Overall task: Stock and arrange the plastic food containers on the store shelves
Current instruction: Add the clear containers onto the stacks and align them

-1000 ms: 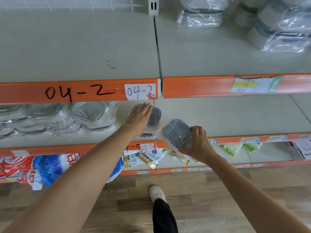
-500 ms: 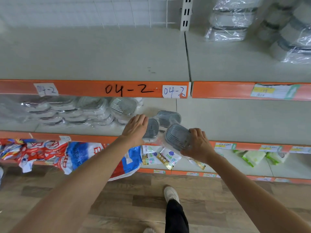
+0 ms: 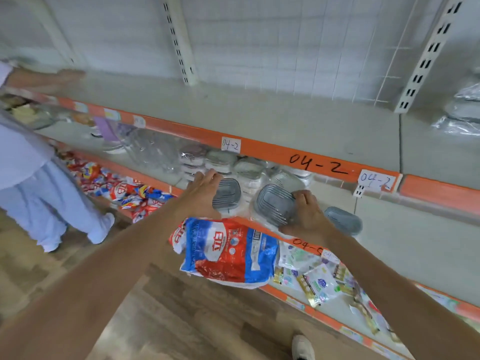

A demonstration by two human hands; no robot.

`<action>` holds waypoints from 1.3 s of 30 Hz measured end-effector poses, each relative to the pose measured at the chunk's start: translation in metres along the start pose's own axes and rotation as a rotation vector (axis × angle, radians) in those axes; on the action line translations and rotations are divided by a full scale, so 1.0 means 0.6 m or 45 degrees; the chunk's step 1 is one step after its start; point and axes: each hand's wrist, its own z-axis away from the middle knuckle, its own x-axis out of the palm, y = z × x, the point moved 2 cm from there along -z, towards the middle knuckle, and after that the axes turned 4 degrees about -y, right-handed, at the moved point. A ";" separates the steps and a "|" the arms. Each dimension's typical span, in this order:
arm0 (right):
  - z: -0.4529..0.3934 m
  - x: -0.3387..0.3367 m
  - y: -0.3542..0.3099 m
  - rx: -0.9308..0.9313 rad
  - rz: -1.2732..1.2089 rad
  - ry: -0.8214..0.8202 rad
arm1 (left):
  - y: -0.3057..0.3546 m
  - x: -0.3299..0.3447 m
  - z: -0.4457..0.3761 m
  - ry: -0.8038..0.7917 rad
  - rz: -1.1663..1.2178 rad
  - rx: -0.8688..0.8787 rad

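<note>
On the middle shelf (image 3: 405,229) under the orange 04-2 rail, my left hand (image 3: 205,190) rests with straight fingers on a grey-lidded wrapped container (image 3: 228,194). My right hand (image 3: 306,214) grips a second grey-lidded container (image 3: 274,203), tilted up on its edge, fingers curled over its right rim. A third container (image 3: 344,220) lies flat just right of my right hand. Behind them stand stacks of wrapped containers (image 3: 223,162) along the shelf.
Another person (image 3: 33,183) in pale clothes stands at the left, an arm reaching onto the upper shelf (image 3: 285,113). A red and blue detergent bag (image 3: 223,250) hangs over the lower shelf front. Small packets (image 3: 317,279) lie there too. Wrapped items (image 3: 462,118) sit far right.
The view has swung left and tilted. Both hands have carried their containers leftward along the middle shelf toward the stacks; one container stays behind at the right. Another person has come into view.
</note>
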 end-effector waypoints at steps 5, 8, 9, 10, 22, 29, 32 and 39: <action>0.010 -0.114 -0.022 -0.077 0.017 0.137 | 0.013 -0.078 0.003 0.121 0.049 0.110; 0.016 -0.186 -0.011 -0.018 0.000 0.195 | 0.042 -0.126 -0.006 0.233 0.087 0.147; 0.017 -0.210 -0.004 0.018 -0.005 0.220 | 0.055 -0.142 -0.011 0.279 0.094 0.168; 0.018 -0.235 0.007 0.055 0.000 0.249 | 0.068 -0.159 -0.019 0.318 0.109 0.187; 0.084 -0.444 0.287 0.532 0.338 0.061 | 0.324 -0.252 -0.159 0.379 0.261 0.523; 0.092 -0.488 0.347 0.477 0.317 -0.045 | 0.487 -0.263 -0.227 0.284 0.215 0.762; 0.107 -0.509 0.353 0.510 0.380 -0.080 | 0.556 -0.267 -0.253 0.281 0.253 0.798; 0.149 -0.576 0.332 0.418 0.188 0.035 | 0.688 -0.241 -0.293 0.212 0.284 0.849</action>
